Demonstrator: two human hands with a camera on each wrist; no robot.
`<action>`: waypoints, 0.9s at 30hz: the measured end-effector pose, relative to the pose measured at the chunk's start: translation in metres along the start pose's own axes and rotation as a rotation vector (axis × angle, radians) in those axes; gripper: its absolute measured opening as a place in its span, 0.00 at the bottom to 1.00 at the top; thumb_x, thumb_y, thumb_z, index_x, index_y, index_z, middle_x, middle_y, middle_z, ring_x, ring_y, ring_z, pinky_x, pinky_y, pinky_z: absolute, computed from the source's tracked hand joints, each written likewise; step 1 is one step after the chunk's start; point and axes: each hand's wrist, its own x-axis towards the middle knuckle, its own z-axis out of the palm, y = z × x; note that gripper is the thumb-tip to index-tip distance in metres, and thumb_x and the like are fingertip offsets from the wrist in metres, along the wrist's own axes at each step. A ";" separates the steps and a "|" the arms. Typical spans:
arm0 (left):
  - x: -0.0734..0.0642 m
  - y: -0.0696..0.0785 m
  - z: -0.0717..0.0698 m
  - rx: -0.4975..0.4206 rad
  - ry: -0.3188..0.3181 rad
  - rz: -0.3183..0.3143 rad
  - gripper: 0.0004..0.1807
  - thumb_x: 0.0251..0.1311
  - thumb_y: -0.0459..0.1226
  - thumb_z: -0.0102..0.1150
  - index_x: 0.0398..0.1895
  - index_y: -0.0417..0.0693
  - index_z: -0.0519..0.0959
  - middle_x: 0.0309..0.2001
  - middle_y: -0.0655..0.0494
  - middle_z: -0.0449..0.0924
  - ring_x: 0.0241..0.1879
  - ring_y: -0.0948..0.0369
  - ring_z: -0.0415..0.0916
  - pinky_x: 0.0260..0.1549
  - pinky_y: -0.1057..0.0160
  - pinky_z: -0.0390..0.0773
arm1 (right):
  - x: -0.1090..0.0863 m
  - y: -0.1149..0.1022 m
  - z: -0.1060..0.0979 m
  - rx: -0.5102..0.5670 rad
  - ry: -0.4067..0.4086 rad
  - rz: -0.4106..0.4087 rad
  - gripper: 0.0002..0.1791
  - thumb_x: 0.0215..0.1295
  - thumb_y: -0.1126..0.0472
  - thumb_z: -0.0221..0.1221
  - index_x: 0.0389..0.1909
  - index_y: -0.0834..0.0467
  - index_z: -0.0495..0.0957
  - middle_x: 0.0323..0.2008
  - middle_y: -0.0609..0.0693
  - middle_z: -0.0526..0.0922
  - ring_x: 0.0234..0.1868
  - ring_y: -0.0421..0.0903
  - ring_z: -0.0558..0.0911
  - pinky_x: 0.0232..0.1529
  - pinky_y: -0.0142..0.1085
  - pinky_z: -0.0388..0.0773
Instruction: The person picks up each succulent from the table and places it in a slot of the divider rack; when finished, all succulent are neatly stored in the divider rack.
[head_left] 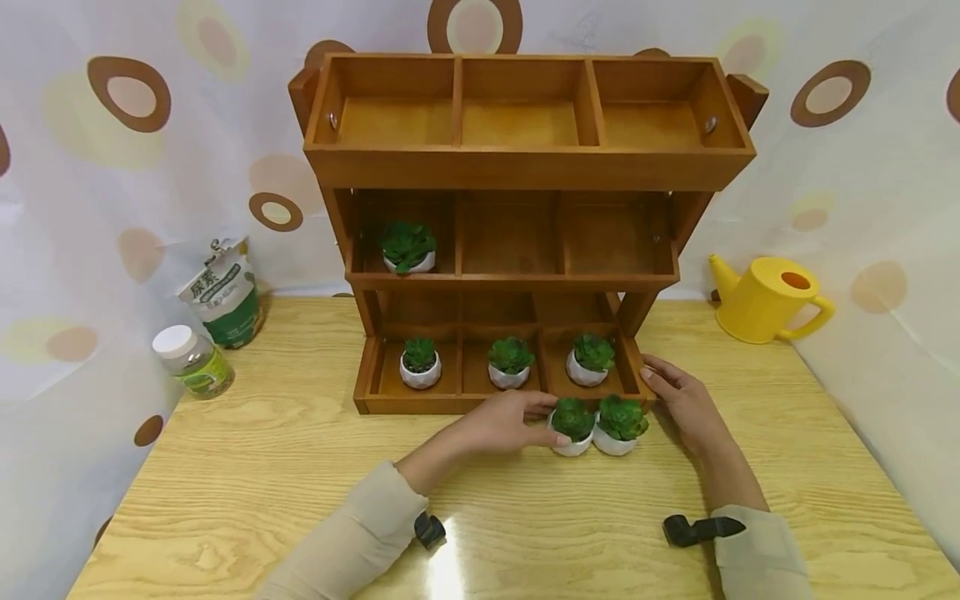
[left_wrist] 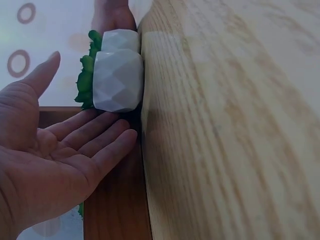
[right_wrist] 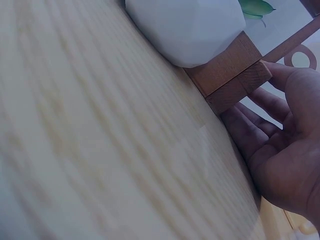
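Fronting the shelf (head_left: 531, 172), two potted plants (head_left: 611, 428), left hand (head_left: 510, 422) spread, right hand (head_left: 685, 402) loose alongside (watering can (head_left: 761, 300) beyond)

The left hand (head_left: 517, 423) is spread, thumb well apart from its nearly straight fingers (left_wrist: 116, 151), its sleeved forearm (head_left: 352, 533) slanting back behind. The right hand (head_left: 688, 407) extends slightly bent fingers, thumb above them, with its wrist (head_left: 729, 471) behind.

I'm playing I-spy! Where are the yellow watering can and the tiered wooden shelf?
Yellow watering can (head_left: 759, 302): head view, on its body.
Tiered wooden shelf (head_left: 513, 282): head view, on the middle tier's front board.
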 end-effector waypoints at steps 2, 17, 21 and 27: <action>0.001 0.000 0.000 0.007 -0.003 -0.002 0.39 0.61 0.58 0.67 0.73 0.55 0.71 0.66 0.58 0.78 0.66 0.60 0.75 0.65 0.59 0.75 | 0.001 0.001 0.000 -0.009 -0.001 0.005 0.40 0.76 0.39 0.50 0.80 0.57 0.55 0.72 0.65 0.67 0.49 0.22 0.79 0.50 0.19 0.77; 0.010 0.002 0.008 0.039 -0.021 0.010 0.42 0.58 0.56 0.71 0.73 0.53 0.70 0.68 0.59 0.76 0.67 0.61 0.74 0.64 0.62 0.74 | 0.001 0.001 0.000 -0.008 -0.009 -0.001 0.41 0.76 0.38 0.50 0.80 0.58 0.54 0.74 0.67 0.64 0.49 0.22 0.79 0.50 0.19 0.77; 0.013 0.002 0.010 0.056 -0.021 0.028 0.42 0.55 0.53 0.74 0.73 0.53 0.71 0.67 0.58 0.76 0.66 0.60 0.74 0.64 0.63 0.74 | 0.000 0.001 0.000 0.001 -0.006 -0.004 0.41 0.76 0.38 0.50 0.80 0.57 0.55 0.72 0.63 0.67 0.50 0.22 0.79 0.50 0.20 0.77; 0.017 0.006 0.015 0.091 -0.027 0.038 0.42 0.54 0.51 0.75 0.72 0.54 0.71 0.70 0.57 0.73 0.71 0.58 0.68 0.67 0.60 0.71 | 0.001 0.001 0.000 0.003 0.007 -0.007 0.40 0.76 0.39 0.51 0.79 0.57 0.57 0.67 0.53 0.74 0.50 0.24 0.80 0.50 0.21 0.78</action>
